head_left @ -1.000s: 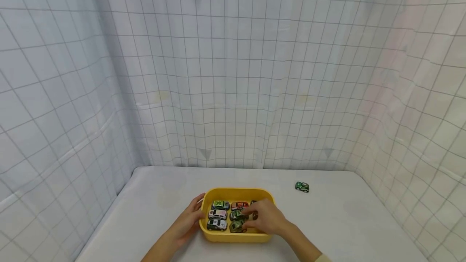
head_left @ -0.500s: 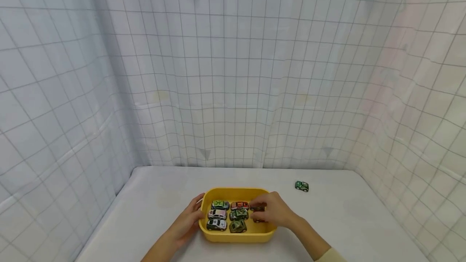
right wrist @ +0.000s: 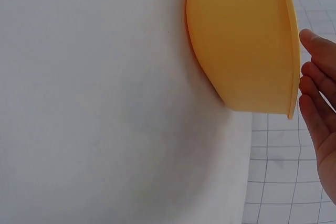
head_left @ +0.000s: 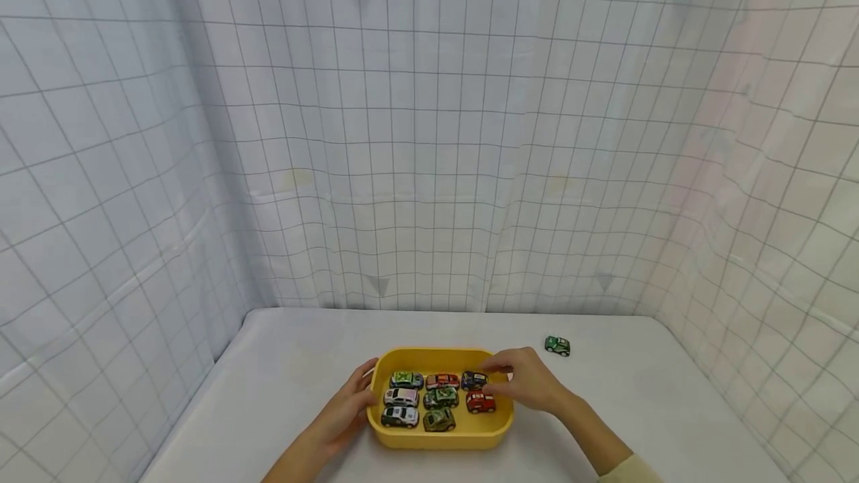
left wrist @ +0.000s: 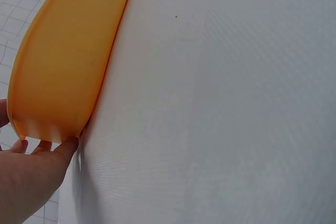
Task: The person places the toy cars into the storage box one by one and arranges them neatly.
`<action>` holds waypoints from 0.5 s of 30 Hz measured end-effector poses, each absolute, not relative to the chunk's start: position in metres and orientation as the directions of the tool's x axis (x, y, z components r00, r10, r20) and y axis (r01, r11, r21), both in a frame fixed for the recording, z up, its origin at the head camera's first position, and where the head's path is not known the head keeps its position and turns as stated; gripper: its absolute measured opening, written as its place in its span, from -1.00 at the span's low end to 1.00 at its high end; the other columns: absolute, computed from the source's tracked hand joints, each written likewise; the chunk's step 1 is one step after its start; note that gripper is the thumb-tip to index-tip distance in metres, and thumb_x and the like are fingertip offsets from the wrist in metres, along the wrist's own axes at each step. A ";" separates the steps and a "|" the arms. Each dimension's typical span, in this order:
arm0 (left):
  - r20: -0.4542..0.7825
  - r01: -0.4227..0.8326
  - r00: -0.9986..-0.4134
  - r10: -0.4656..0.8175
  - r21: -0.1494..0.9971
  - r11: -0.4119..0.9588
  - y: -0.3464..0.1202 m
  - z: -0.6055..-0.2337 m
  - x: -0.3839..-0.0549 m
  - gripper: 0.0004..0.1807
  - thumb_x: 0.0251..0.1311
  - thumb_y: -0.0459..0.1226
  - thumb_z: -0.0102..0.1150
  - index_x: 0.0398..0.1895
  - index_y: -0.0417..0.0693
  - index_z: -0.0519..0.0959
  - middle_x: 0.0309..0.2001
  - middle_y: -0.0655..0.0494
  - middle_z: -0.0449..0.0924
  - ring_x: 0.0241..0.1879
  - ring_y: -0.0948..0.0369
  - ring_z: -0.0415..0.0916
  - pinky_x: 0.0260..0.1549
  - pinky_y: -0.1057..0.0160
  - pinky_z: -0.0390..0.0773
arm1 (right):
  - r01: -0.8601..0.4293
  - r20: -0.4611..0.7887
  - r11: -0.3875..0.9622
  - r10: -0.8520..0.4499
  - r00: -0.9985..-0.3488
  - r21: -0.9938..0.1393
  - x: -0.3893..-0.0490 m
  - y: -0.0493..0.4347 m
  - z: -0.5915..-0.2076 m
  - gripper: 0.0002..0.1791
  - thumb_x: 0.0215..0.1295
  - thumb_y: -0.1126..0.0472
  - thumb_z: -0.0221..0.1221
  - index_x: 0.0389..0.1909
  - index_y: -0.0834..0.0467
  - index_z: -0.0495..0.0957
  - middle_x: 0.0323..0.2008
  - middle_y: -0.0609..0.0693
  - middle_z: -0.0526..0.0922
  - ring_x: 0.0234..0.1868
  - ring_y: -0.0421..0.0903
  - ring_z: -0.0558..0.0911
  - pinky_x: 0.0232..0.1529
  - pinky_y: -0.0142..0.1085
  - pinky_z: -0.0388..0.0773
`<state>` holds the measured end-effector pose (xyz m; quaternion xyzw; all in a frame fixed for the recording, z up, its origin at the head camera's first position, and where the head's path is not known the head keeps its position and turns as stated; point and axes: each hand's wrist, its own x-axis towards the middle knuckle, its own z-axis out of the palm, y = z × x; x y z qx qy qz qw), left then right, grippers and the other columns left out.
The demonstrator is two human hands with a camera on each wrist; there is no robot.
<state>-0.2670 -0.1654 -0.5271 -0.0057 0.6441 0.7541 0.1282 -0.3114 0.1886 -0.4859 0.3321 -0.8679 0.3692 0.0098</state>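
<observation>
A yellow plastic tray (head_left: 443, 440) on the white table holds several small toy cars in rows. My left hand (head_left: 344, 410) grips the tray's left end, thumb over the rim and fingers against the outer wall (left wrist: 58, 87). My right hand (head_left: 533, 382) hovers over the right rim with thumb and fingers apart, holding nothing. Nearest to its fingertips are a red toy car (head_left: 481, 402) and a dark blue one (head_left: 474, 380). Left of these stand an orange-red car (head_left: 442, 380), a green camouflage car (head_left: 441, 398) and an olive one (head_left: 439, 419). A white-and-green car (head_left: 400, 416) stands near the left hand.
A green toy car (head_left: 558, 346) stands alone on the table (head_left: 644, 393), behind and right of the tray. White curtains with a grid pattern (head_left: 436, 170) enclose the table at the back and both sides.
My right hand has moved right from the middle cars, past the red and dark blue cars, to the tray's right rim, uncovering them. My left hand stays at the tray's left end.
</observation>
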 end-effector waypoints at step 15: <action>-0.175 -0.199 -0.969 0.173 0.971 -0.132 -0.164 -0.526 -0.266 -0.10 0.23 -0.48 0.00 0.65 -0.13 -0.05 0.62 -0.35 -0.20 0.54 -0.30 -0.10 0.41 -0.29 0.03 | -0.510 0.277 0.600 -0.441 -0.854 -0.617 -0.336 0.230 -0.485 -0.72 0.24 0.23 0.44 -0.03 0.19 0.76 -0.08 0.07 0.77 -0.02 0.04 0.72 0.02 -0.09 0.64</action>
